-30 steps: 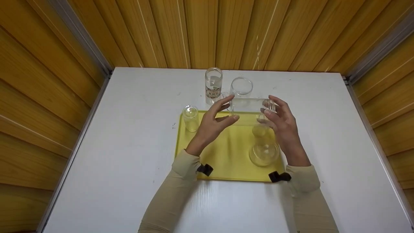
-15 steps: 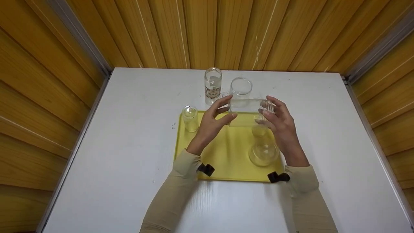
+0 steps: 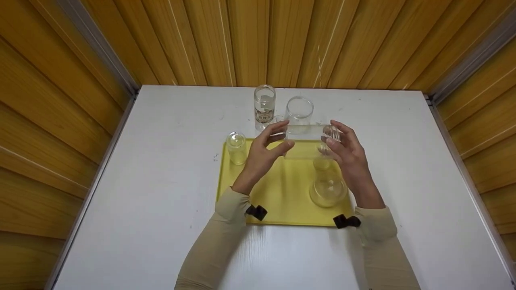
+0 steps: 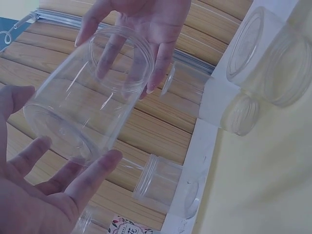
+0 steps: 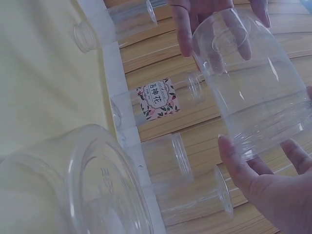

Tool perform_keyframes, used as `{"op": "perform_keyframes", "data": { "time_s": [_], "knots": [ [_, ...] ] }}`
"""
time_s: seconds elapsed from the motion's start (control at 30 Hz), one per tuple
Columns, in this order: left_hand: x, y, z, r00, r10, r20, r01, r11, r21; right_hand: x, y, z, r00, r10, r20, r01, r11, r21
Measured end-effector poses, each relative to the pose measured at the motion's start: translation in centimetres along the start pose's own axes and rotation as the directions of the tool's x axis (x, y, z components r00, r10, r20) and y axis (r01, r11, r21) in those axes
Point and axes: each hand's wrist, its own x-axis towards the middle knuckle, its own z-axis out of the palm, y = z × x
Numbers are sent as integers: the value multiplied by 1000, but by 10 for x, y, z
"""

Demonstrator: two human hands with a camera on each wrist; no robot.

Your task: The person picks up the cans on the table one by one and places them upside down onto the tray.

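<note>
A clear jar (image 3: pixel 304 141) lies sideways in the air above the far part of a yellow tray (image 3: pixel 282 205). My left hand (image 3: pixel 262 156) holds it by the base, thumb on the near side and fingers on the far side. Round the threaded mouth end, my right hand (image 3: pixel 352 159) grips it. In the left wrist view the jar's mouth (image 4: pixel 124 58) has no lid, and nothing shows inside. Beneath the right hand, a large clear jar (image 3: pixel 328 191) stands mouth down on the tray, with a narrower jar (image 3: pixel 322 163) just behind it.
Another slim clear jar (image 3: pixel 237 148) stands mouth down at the tray's far left corner. Behind the tray, a tall jar (image 3: pixel 264 106) with a printed floral label (image 5: pixel 158 100) and a wide open jar (image 3: pixel 299 108) stand on the white table (image 3: pixel 169 161). Wood-patterned walls (image 3: pixel 250 40) enclose the table.
Little differs: both hands still hold the jar sideways at nearly the same spot. The left thumb has shifted slightly toward the jar's base.
</note>
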Motion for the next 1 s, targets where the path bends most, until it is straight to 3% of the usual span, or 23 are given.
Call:
{"op": "perform_keyframes", "data": {
  "time_s": [0.57,1.0],
  "knots": [
    [-2,-1,-1,1000,21,-22,-21,1000,22,-2,-1,0,1000,0,3,0,996,-87],
    [-4,1,-9,999,20,-41,-18,999,51,-3,-12,-2,989,-117,-96,101,982,-158]
  ]
}}
